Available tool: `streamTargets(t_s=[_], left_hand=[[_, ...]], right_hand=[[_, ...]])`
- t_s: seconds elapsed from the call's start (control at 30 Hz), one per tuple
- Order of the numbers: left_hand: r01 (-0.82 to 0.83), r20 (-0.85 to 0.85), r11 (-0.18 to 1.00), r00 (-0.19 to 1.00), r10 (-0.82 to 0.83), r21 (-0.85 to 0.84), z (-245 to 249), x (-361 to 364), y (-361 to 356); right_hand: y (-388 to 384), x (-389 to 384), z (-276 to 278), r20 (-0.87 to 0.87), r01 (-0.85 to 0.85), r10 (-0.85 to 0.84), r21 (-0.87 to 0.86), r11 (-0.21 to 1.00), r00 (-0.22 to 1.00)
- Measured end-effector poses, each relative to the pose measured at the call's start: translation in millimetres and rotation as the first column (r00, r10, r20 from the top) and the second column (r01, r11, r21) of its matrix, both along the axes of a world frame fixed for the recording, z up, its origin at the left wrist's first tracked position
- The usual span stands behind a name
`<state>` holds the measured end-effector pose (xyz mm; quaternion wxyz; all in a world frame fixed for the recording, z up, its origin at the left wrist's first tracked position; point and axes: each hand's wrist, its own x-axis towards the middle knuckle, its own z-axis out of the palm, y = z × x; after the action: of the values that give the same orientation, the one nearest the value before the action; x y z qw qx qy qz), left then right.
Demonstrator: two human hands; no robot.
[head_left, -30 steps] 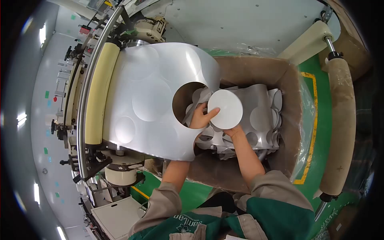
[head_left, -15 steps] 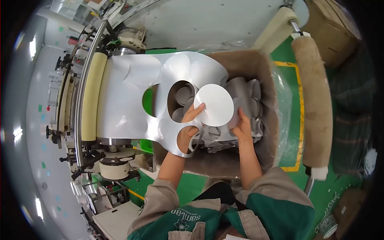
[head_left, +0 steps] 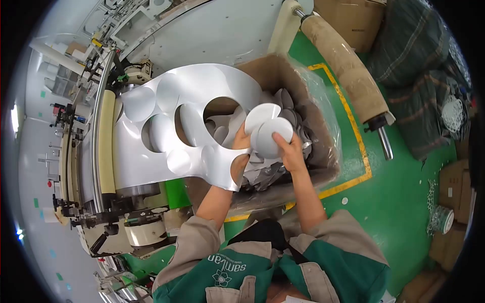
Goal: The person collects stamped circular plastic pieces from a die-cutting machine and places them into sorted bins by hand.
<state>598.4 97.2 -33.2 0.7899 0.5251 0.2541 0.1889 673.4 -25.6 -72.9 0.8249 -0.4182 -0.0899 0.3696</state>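
Observation:
A silvery sheet (head_left: pixel 166 166) with round holes stretches from the roller machine over a large brown box (head_left: pixel 323 171). My left hand (head_left: pixel 242 137) reaches up beside the sheet's right edge, its fingers closed at a whitish disc (head_left: pixel 260 115) and partly hidden behind it. My right hand (head_left: pixel 290 150) pinches a second, greyer disc (head_left: pixel 272 136), thumb on its face. The two discs overlap in front of me. Beneath them, the box holds many grey discs and scraps (head_left: pixel 290 106). Part of my left wrist shows through a hole in the sheet.
The machine's yellow roller (head_left: pixel 107 141) and metal bar stand at the left. A brown wrapped roll (head_left: pixel 348 65) juts out at the upper right. Clear plastic lines the box. Dark woven sacks (head_left: pixel 419 106) and cartons (head_left: pixel 457 192) are at the right on the green floor.
The view has turned and shifted. My right hand now holds a disc over the one at my left hand, where a single white disc showed before. More of the sheet's holes and discs show.

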Motion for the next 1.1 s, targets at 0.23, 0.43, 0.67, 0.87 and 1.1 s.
streamTargets(t_s=[0.23,0.43,0.67,0.87,1.1], left_hand=[[0.196,-0.125,0.947,0.964,-0.233,-0.253,11,-15,-2],[0.383,0.075,0.856,0.921,-0.382,-0.347,10,-25,3],[0.266,0.003,0.796,0.949,-0.315,-0.544,-47,-28,-25],[-0.626,-0.424,0.674,0.774,0.471,-0.393,-186,-106,-44],[-0.780,-0.431,0.624,0.579,0.692,-0.046,-128,-220,-10]], right_hand=[[-5,-31,-21,0.099,0.509,-0.499,-0.165,0.845,0.861],[-87,-4,-66,0.042,0.694,-0.729,-0.348,0.630,0.683],[-330,-44,-109,0.100,0.759,-0.834,-0.484,0.436,0.543],[-532,-154,-227,0.159,0.568,-0.857,-0.804,0.175,0.491],[-598,-212,-256,0.100,-0.117,-0.365,-0.841,-0.528,0.926]])
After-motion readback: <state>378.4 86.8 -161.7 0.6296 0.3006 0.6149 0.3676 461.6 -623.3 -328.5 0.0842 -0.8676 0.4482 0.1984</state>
